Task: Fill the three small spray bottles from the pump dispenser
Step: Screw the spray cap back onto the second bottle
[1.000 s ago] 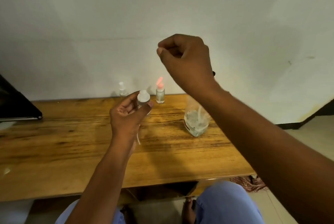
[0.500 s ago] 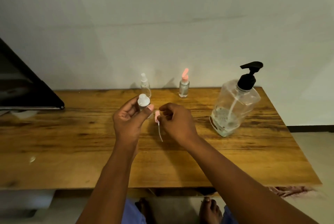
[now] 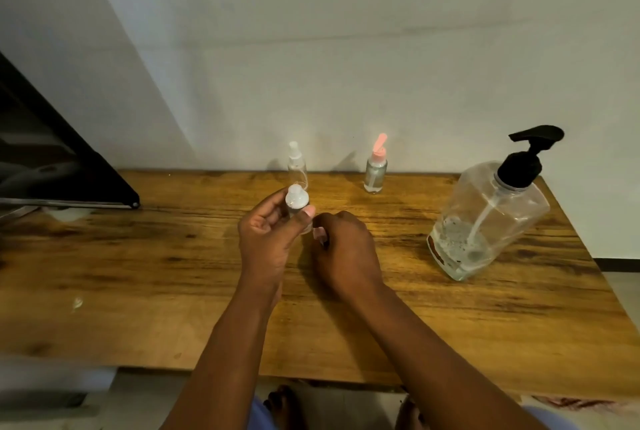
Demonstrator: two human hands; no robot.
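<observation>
My left hand [image 3: 268, 239] grips a small clear spray bottle [image 3: 297, 201] with a white top, held upright above the middle of the wooden table [image 3: 138, 273]. Just to its right, my right hand [image 3: 346, 253] is curled and pinches a small pink spray head [image 3: 318, 233], mostly hidden by the fingers. Two more small bottles stand at the back by the wall: a clear one with a white sprayer [image 3: 297, 166] and one with a pink sprayer [image 3: 375, 173] that holds liquid. The big clear pump dispenser [image 3: 485, 221] with a black pump stands at the right, liquid low in it.
A black flat object [image 3: 52, 169] juts over the table's left rear corner. The white wall runs right behind the table. Below the front edge I see my feet [image 3: 280, 405] and blue-clad knees. The floor shows past the table's right edge.
My right hand came down from high in the air to the table beside my left hand, now holding the pink piece; its thin tube no longer shows. The view swung right, revealing the dispenser.
</observation>
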